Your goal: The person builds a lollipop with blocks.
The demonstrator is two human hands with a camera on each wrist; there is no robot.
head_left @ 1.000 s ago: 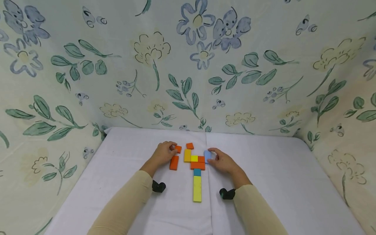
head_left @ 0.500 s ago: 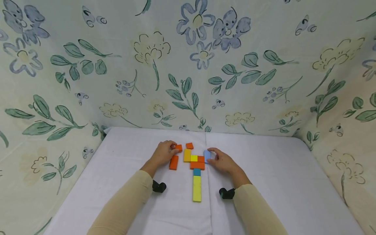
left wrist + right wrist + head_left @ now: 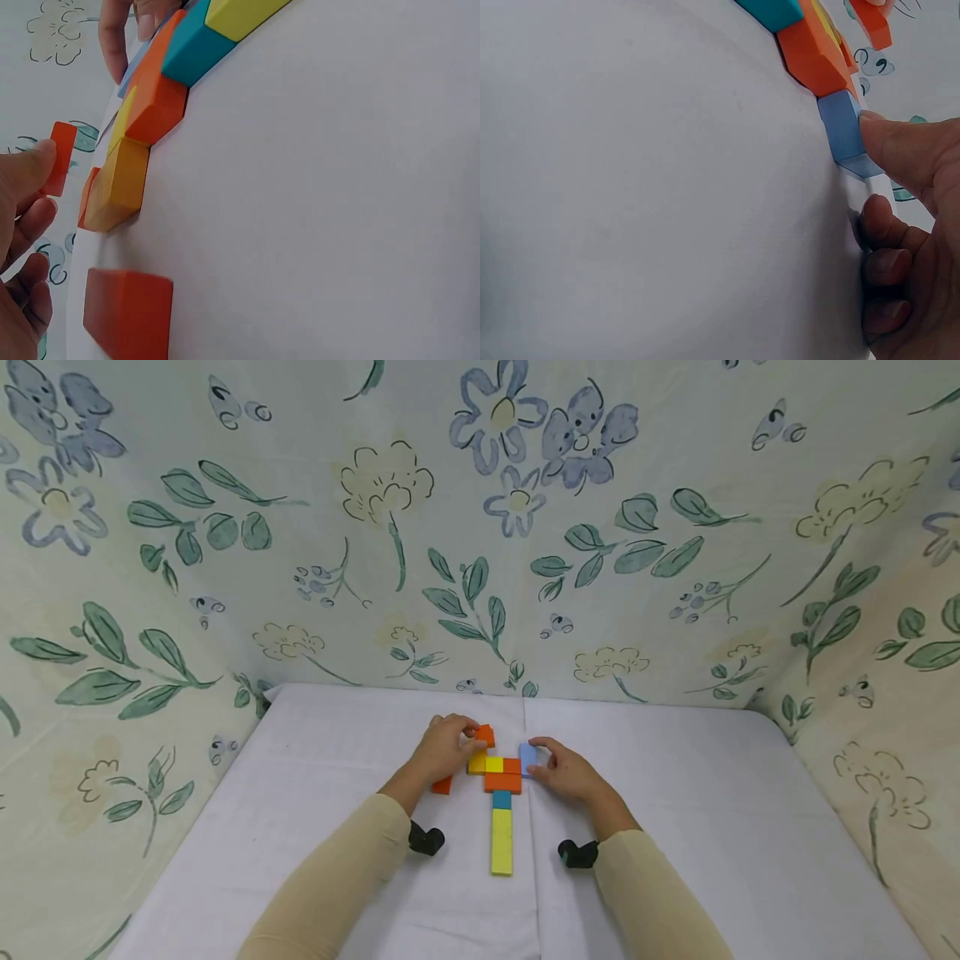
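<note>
My left hand (image 3: 448, 748) pinches a small orange-red block (image 3: 63, 159) between thumb and finger, lifted above the table at the far end of a row of joined blocks. Under and behind it in the head view, a similar small orange block is mostly covered. The thumb and a finger of my right hand (image 3: 573, 771) pinch a light blue block (image 3: 528, 758), which rests on the cloth against the right side of the group. Between them lie an amber block (image 3: 477, 765), a small yellow block (image 3: 494, 764), orange blocks (image 3: 502, 783), a teal block (image 3: 502, 800) and a long yellow block (image 3: 502, 843).
A loose orange block (image 3: 139, 315) lies left of the group, partly hidden by my left wrist in the head view. White cloth (image 3: 675, 827) covers the table. Floral fabric (image 3: 480, 527) hangs behind and at both sides. Black devices (image 3: 427, 840) sit at both wrists.
My left hand has lifted the small orange-red block off the cloth and carried it right, over the amber block's far end. The right hand stays on the light blue block.
</note>
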